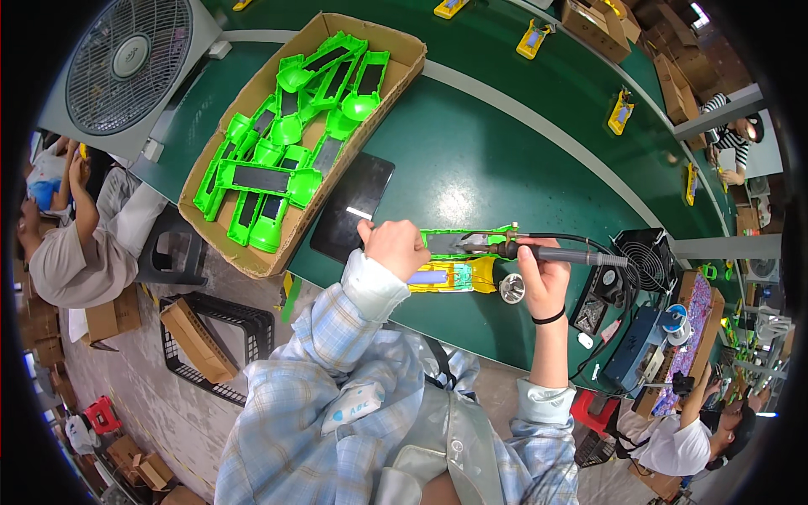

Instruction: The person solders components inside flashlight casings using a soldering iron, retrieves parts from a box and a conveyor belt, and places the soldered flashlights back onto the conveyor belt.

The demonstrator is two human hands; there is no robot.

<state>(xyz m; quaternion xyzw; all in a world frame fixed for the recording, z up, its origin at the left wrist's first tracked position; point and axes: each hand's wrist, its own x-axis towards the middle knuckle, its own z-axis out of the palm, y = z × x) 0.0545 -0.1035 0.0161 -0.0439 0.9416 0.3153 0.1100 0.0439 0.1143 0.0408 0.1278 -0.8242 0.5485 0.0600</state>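
Note:
My right hand [545,282] is closed around a soldering iron [564,254], its tip pointing left over a green plastic casing [438,242] with a dark inner face. My left hand [396,250] is curled at the casing's left end; what its fingers hold is hidden. Just below lies a yellow casing [482,275] carrying a purple battery [427,277] and a small green circuit board [461,276]. A round silver lamp reflector [512,289] sits at its right end, under my right hand.
A cardboard box [404,42] of green casings stands at the left, beside a dark tablet [353,206] and a large fan [130,59]. To the right are a small black fan [644,257], a blue soldering station [627,347] and a solder spool [676,322]. Yellow casings [620,112] line the far belt.

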